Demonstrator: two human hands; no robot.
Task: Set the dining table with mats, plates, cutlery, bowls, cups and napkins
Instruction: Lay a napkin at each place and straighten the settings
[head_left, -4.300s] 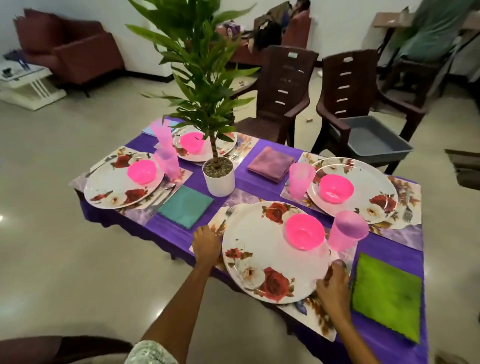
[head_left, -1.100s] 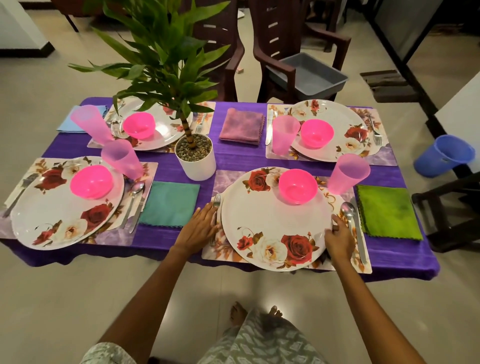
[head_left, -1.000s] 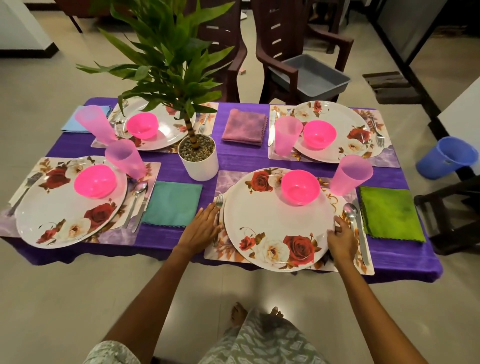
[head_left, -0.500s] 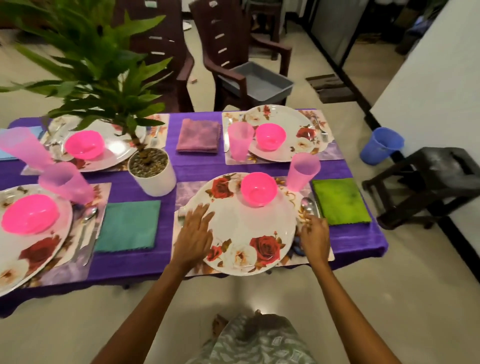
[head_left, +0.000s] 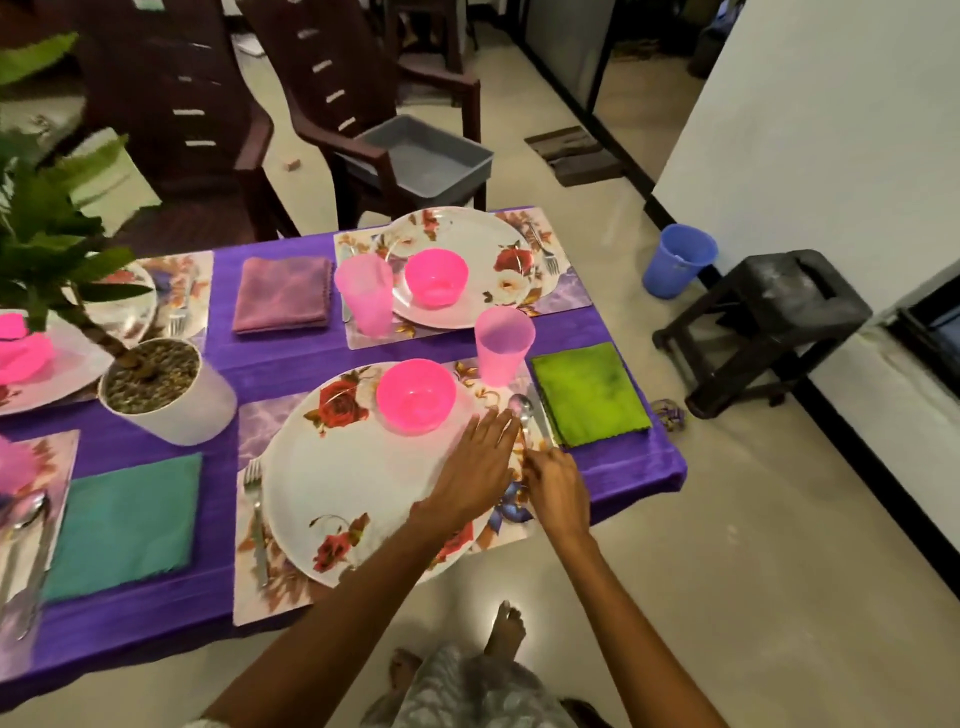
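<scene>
- Head view: the left hand (head_left: 475, 475) reaches across the near round white plate printed with red roses (head_left: 358, 478), fingers straight and released, lying flat on the plate's right rim.
- Just beside it, the right hand (head_left: 556, 488) has its fingers curled, pinching the handle of a silver metal spoon (head_left: 521, 410), which lies on the floral rectangular place mat (head_left: 270, 597) between the plate and a lime-green square cloth napkin (head_left: 589, 392).
- 1 bright pink plastic bowl (head_left: 415, 397) sits on the far part of that plate; a translucent pink plastic cup (head_left: 503, 344) stands upright just beyond the spoon.
- 1 silver fork (head_left: 254, 514) lies on the mat to the plate's left.
- Across the purple tablecloth (head_left: 623, 467), a second rose plate (head_left: 483, 260) on its own mat carries a second pink bowl (head_left: 436, 275), with a second pink cup (head_left: 364, 293) at its left edge and a fork (head_left: 545, 254) at its right.
- 1 mauve folded napkin (head_left: 283, 293) lies left of that setting; a teal napkin (head_left: 124, 525) lies left of the near mat.
- 1 white pot holding a green leafy plant (head_left: 171, 395) stands near the table's middle.
- Beyond the table, a grey plastic tub (head_left: 431, 161) rests on a dark brown chair (head_left: 332, 104); a blue plastic bucket (head_left: 678, 260) and a black stool (head_left: 763, 322) stand on the floor to the right.
</scene>
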